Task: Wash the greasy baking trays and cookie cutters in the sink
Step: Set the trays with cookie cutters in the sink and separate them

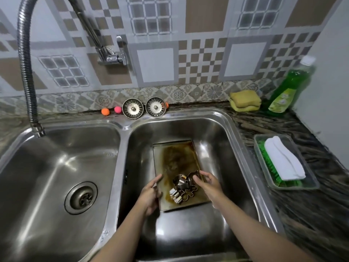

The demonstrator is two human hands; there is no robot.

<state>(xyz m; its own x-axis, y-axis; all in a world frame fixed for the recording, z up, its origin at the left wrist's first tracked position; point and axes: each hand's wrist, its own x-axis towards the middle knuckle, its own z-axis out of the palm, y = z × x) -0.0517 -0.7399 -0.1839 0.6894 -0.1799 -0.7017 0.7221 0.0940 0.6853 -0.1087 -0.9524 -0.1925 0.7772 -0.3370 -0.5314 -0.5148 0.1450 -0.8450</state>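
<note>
The left hand (pixel 151 195) grips the near-left edge of a greasy baking tray (pixel 175 159), fingers curled over its rim; the right hand (pixel 208 183) holds the opposite edge, thumb just beside a heap of cookie cutters (pixel 184 187) at the tray's near end; the tray sits, seemingly tilted, in the right basin of a double sink (pixel 234 129), toward its front; the step in hand looks to be settling tray and cutters for washing, best done by keeping the tray level so the loose cutters do not slide off, then lifting them out before scrubbing; the tray is thin rectangular metal with a low rim, stained brown down its middle; the cutters are bent strips of shiny steel, shapes hard to make out; the flexible ribbed faucet hose (pixel 24 59) ends over the left basin; a yellow sponge (pixel 244 100) and green dish soap bottle (pixel 289 87) wait at the counter's back-right corner.
</note>
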